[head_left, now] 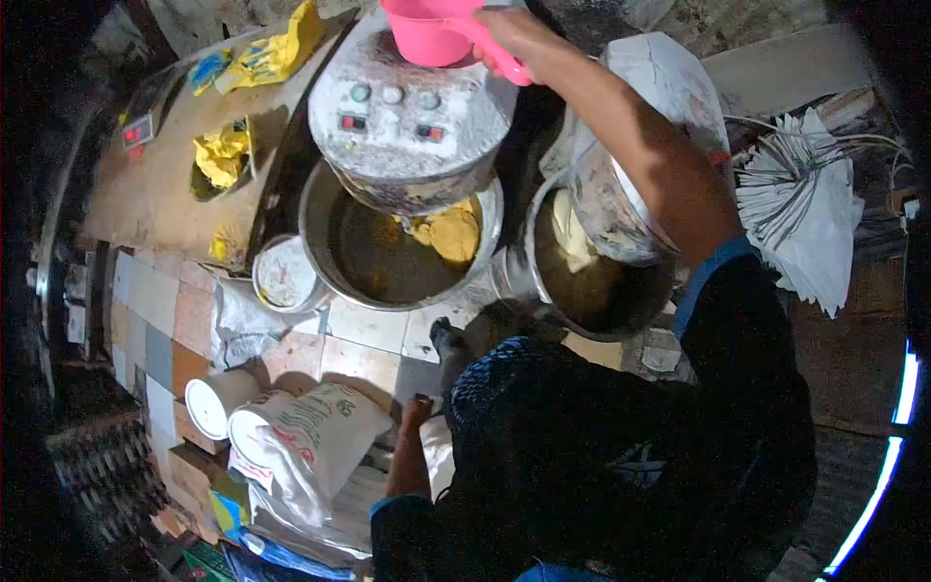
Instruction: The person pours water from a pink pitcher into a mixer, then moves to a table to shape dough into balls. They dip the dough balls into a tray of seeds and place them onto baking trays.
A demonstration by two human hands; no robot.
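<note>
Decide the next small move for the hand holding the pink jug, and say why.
Probably lower the right hand so the pink jug clears the mixer head and hangs over the open bowl; the jug is upright above the head now, while the yellow dough sits below.

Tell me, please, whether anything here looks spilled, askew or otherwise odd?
The mixer housing is caked in whitish powder, and the yellow dough sits pushed against one side of the bowl. Crumpled yellow wrappers lie loose on the wooden table. The right hand holds a pink cup above the housing.
</note>
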